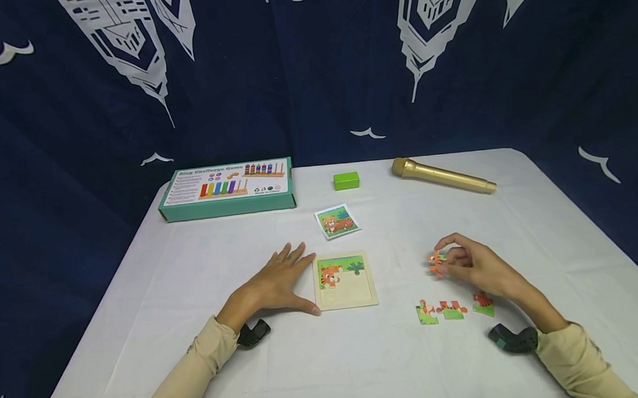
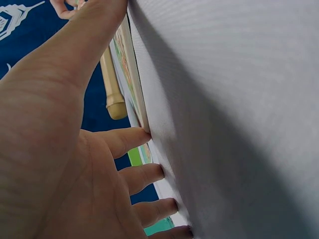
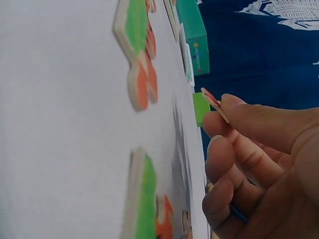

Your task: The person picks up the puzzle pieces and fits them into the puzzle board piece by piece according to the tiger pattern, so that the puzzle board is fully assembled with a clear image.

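A square wooden puzzle board (image 1: 347, 298) lies on the white table; fitted pieces along its top and left show a tiger's head and a palm tree. My left hand (image 1: 282, 281) is spread flat beside it, thumb and index finger at its left edge. Farther right, my right hand (image 1: 474, 263) pinches an orange puzzle piece (image 3: 215, 103) between thumb and index finger, raised over the table. Nearer me lie three loose pieces: a green-and-orange one (image 1: 427, 314), a middle one (image 1: 453, 312) and a right one (image 1: 484, 306) close under the right wrist.
Behind the board lies a tiger picture card (image 1: 337, 222), with a green block (image 1: 346, 181) beyond it. A Ring Challenge Game box (image 1: 228, 209) occupies the back left. At the back right rests a gold microphone (image 1: 446, 177). A dark blue patterned cloth (image 1: 335, 73) hangs behind the table.
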Motion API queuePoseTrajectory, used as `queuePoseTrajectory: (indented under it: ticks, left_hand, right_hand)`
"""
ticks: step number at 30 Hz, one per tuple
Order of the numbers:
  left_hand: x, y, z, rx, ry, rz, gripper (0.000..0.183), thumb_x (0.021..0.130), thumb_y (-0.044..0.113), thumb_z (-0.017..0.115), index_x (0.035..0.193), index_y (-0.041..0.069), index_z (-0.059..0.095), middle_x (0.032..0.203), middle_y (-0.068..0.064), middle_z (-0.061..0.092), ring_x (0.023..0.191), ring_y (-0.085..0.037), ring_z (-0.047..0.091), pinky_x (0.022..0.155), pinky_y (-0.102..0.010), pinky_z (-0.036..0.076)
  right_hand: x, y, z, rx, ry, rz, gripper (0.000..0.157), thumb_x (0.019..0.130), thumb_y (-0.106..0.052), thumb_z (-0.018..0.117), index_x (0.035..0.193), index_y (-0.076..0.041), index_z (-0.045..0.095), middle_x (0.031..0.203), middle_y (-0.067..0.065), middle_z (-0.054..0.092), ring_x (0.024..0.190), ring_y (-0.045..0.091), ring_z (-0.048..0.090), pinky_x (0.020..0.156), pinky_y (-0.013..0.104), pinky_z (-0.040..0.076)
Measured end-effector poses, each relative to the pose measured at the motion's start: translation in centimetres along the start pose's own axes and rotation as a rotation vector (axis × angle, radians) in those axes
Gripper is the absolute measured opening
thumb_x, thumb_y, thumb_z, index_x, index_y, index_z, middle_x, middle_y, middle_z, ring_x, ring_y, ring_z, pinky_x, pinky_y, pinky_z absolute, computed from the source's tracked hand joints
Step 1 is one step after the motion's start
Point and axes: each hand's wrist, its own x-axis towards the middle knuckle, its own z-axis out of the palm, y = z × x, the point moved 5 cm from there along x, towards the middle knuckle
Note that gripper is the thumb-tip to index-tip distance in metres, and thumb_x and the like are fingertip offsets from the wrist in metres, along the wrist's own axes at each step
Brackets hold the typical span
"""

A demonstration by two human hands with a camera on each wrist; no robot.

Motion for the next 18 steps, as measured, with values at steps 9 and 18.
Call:
queuePoseTrajectory:
  ticks: [9, 18]
  left_hand:
    - [0.0, -0.1, 0.0, -0.009, -0.003, -0.001, 0.114, 0.064, 0.068, 0.075, 0.153, 0.015, 0.026, 0.161, -0.011, 0.009, 0.147, -0.035, 0.0, 0.118, -0.052, 0.006]
    - [0.0, -0.1, 0.1, -0.015, 0.002, -0.004, 0.114, 0.064, 0.067, 0.076, 0.152, 0.015, 0.027, 0.161, -0.01, 0.009, 0.147, -0.036, 0.001, 0.118, -0.052, 0.006]
  right_hand:
    - [0.3, -0.9, 0.8, 0.116, -0.039, -0.027, 0.031, 0.092, 0.003, 0.058, 0.122, 0.0, 0.048, 0.072, 0.014, 0.062, 0.046, 0.016, 0.046, 0.042, 0.027, 0.042]
    - [0.9, -1.9, 1.9, 0.188, -0.049, -0.026, 0.036, 0.094, -0.005, 0.059, 0.126, 0.003, 0.045, 0.076, 0.019, 0.063, 0.048, 0.018, 0.046, 0.043, 0.03, 0.042]
